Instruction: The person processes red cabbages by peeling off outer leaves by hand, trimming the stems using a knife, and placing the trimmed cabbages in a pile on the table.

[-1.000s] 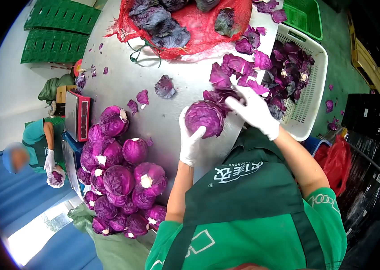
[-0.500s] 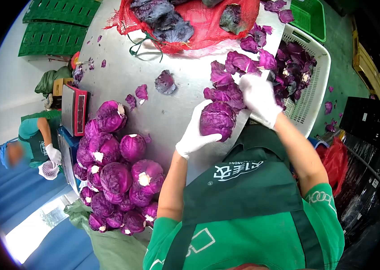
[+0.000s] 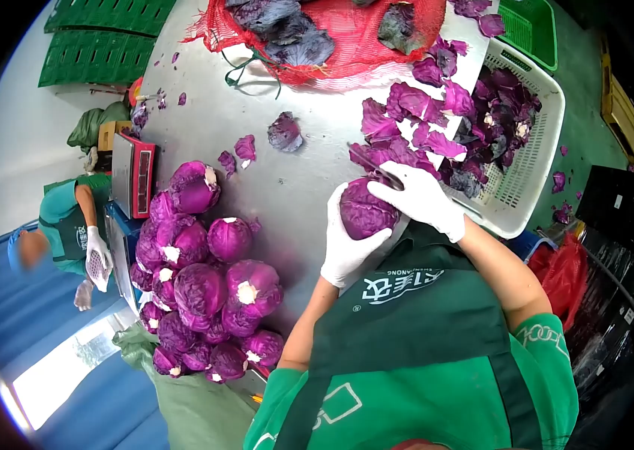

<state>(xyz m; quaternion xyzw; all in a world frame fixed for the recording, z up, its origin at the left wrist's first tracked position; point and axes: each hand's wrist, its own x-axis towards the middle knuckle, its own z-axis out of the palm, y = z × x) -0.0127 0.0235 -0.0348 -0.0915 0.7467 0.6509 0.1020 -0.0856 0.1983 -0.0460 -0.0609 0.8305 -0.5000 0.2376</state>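
Note:
A purple cabbage (image 3: 368, 210) is held near the table edge in front of my apron. My left hand (image 3: 343, 244), in a white glove, cups it from the left and below, thumb along its near side. My gloved right hand (image 3: 418, 196) reaches over the cabbage from the right, fingers closed around what looks like a small knife (image 3: 377, 169), its thin dark blade pointing up and left over the cabbage top. The knife's handle is mostly hidden by the glove. Loose purple cabbage leaves (image 3: 392, 154) lie just beyond my hands.
Several cabbages (image 3: 201, 292) are piled at the left. A white crate (image 3: 549, 142) of leaves stands at the right, a green crate (image 3: 531, 30) behind it. A red mesh bag (image 3: 347, 56) lies at the far side of the metal table (image 3: 287, 195). A co-worker (image 3: 69, 217) stands beyond a scale (image 3: 133, 176).
My right hand has moved from the loose leaves down and left onto the cabbage. My left hand still holds it. The view has shifted slightly. The co-worker's hands have moved.

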